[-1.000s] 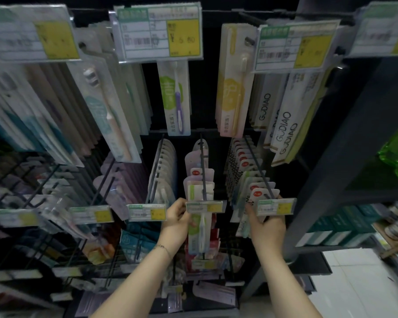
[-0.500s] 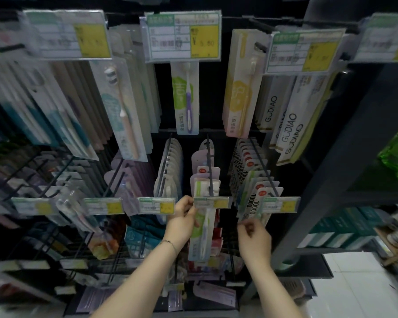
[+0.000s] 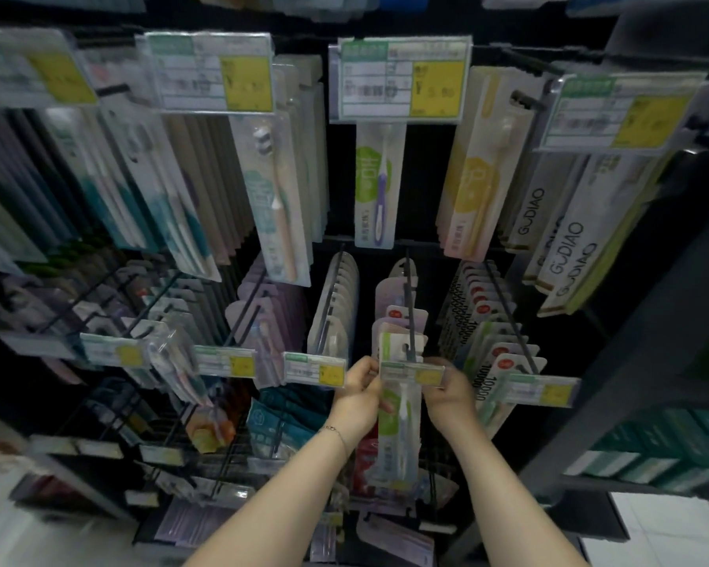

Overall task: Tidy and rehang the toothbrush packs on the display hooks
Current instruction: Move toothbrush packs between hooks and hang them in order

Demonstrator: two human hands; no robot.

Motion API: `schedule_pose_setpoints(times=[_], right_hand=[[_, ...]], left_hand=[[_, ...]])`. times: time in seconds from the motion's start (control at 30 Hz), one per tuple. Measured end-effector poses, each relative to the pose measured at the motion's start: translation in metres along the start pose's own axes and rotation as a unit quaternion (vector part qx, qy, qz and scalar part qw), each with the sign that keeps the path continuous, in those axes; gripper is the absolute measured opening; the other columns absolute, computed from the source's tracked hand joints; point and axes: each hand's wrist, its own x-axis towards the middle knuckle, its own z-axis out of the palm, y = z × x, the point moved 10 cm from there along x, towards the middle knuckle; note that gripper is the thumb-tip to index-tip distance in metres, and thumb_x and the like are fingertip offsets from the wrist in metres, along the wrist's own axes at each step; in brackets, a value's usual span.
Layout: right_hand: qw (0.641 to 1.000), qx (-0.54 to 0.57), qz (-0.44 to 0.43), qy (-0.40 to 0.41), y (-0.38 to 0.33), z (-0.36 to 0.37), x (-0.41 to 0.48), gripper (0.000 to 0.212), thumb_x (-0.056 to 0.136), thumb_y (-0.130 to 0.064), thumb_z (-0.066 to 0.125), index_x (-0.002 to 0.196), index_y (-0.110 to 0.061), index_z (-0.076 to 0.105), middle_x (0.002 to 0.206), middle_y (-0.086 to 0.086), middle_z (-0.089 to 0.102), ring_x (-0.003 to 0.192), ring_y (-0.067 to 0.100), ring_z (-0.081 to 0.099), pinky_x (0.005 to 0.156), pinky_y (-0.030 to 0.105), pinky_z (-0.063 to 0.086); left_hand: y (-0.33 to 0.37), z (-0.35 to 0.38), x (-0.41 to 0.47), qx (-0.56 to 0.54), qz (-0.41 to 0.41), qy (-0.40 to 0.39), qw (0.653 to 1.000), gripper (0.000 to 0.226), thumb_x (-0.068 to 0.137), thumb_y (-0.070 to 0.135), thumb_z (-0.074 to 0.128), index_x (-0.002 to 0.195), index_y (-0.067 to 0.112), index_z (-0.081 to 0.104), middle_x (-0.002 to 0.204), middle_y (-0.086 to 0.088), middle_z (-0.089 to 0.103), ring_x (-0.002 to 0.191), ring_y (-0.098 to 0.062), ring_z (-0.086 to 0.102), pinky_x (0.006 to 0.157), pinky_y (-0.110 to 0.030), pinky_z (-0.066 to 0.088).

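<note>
My left hand (image 3: 359, 392) and right hand (image 3: 451, 392) have fingers (image 3: 370, 369) clamped on the side edges of the green toothbrush pack (image 3: 400, 419), which hangs at the front of the middle hook (image 3: 409, 304), behind its price tag (image 3: 412, 373).

free: dark lanes (image 3: 366, 280) either side of centre hook (image 3: 408, 304) | blocked: price tag (image 3: 411, 373) and green pack (image 3: 398, 419) at hook tip; white packs (image 3: 336, 313) left, red-dot packs (image 3: 494, 333) right

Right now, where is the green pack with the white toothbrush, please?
The pack hangs low centre in head view, on the middle hook, between left hand and right hand.
</note>
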Motion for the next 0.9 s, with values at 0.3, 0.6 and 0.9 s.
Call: schedule_pose_setpoints(times=[0.3,0.6,0.9], right_hand=[[0.995,0.089,0.019,-0.033,-0.001,0.007,0.006,0.023,0.088,-0.003,0.068,0.076,-0.022,0.066,0.073,-0.008,0.065,0.069,0.008,0.060,0.054,0.016,0.046],[0.997,0.044,-0.068,-0.001,-0.009,-0.006,0.000,0.025,0.089,-0.009,0.068,0.084,-0.033,0.064,0.080,-0.010,0.069,0.076,0.006,0.065,0.063,0.021,0.045],[0.989,-0.047,-0.131,-0.047,-0.031,-0.009,0.009,0.030,0.083,-0.009,0.075,0.089,-0.038,0.070,0.086,-0.023,0.072,0.081,-0.004,0.067,0.069,0.016,0.049]], left_hand=[[0.005,-0.001,-0.002,0.005,0.000,-0.022,1.000,0.011,0.103,0.006,0.050,0.105,-0.003,0.056,0.109,-0.029,0.066,0.076,-0.031,0.060,0.064,-0.035,0.053],[0.003,0.013,-0.007,-0.028,-0.038,-0.025,0.999,0.024,0.103,-0.006,0.042,0.095,0.008,0.060,0.091,-0.005,0.070,0.047,-0.011,0.058,0.046,-0.019,0.049],[-0.012,0.022,-0.012,-0.095,-0.073,-0.045,0.992,0.024,0.107,0.012,0.043,0.123,0.018,0.061,0.094,0.002,0.074,0.059,-0.012,0.067,0.077,-0.034,0.052]])
